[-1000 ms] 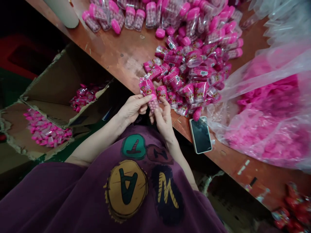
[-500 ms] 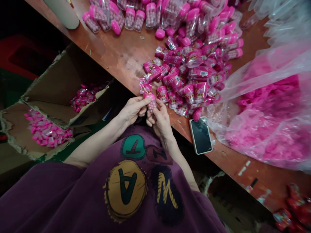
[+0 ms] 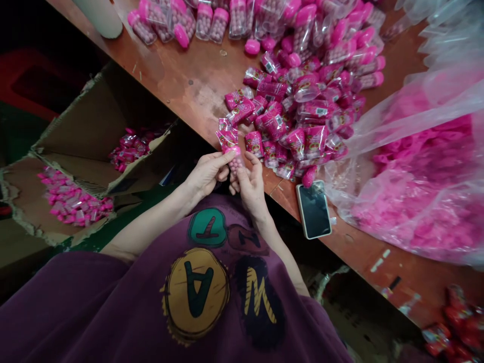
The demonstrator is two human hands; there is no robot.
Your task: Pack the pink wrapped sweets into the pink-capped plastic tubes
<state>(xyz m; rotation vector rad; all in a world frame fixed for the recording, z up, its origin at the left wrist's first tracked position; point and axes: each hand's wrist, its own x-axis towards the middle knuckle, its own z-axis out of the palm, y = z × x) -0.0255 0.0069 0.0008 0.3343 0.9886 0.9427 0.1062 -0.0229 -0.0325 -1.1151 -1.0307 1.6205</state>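
Between my hands is a small clear candy bottle filled with pink balls. A pink printed wrapper sleeve sits at its far end, over or against the cap; I cannot tell how far it covers. My left hand pinches the bottle near the cap with thumb and fingers. Around the lower end close the thumb and fingers of my right hand. Just beyond lies a heap of wrapped candy bottles on the brown table.
Unwrapped bottles pile up at the back. A phone lies at the table's edge, beside a plastic bag of pink wrappers. Left and below, cardboard boxes hold pink bottles. Red packets are at lower right.
Both hands keep nearly the same grip on the bottle. The view has shifted slightly, and my right index finger appears a little more raised.
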